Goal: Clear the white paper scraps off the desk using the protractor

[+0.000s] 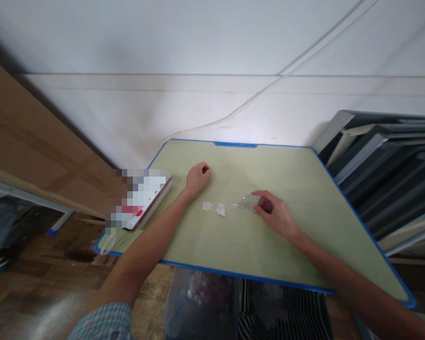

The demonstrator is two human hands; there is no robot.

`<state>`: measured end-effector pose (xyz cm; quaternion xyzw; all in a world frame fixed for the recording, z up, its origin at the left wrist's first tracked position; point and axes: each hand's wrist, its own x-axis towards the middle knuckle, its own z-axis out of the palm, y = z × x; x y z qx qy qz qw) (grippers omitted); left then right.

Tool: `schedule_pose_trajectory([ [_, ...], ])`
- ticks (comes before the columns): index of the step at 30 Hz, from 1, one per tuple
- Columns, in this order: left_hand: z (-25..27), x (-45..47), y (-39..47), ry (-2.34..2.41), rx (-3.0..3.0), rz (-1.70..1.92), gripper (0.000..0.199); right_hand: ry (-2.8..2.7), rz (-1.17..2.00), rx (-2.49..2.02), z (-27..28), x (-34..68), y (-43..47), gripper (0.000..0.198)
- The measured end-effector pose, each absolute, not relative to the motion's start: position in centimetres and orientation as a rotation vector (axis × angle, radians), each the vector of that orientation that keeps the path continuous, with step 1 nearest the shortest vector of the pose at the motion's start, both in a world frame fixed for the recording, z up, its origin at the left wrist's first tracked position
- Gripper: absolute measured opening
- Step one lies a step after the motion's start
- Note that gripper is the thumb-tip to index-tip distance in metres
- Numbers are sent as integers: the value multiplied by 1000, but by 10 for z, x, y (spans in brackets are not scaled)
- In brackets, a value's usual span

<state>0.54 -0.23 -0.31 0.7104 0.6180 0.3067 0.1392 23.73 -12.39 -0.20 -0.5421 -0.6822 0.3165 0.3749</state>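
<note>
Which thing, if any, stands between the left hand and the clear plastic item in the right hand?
Nothing visible stands between the left hand and the clear plastic item; the pale scraps lie on that line's near side.

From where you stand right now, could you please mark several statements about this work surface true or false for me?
1. The right hand holds a clear, shiny item. True.
2. The left hand lies flat with its fingers spread. False: it is curled.
3. Small pale pieces lie on the tabletop, to the left of the right hand. True.
4. The tabletop is edged in red. False: its edging is blue.
5. A pale cable runs across the wall behind the tabletop. True.
</note>
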Motion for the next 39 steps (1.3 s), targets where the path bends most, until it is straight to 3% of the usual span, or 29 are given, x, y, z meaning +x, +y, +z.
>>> schedule_pose_trajectory([
  [9, -4, 5, -2, 1772, 2047, 891, 16, -2128, 452, -1313, 14, 246, -131, 28],
  [17, -4, 5, -2, 1770, 2051, 898, 16, -2131, 366, -1350, 14, 251, -130, 29],
  [39, -2, 5, -3, 1782, 2064, 874, 16, -2050, 615, -1353, 18, 255, -126, 28],
])
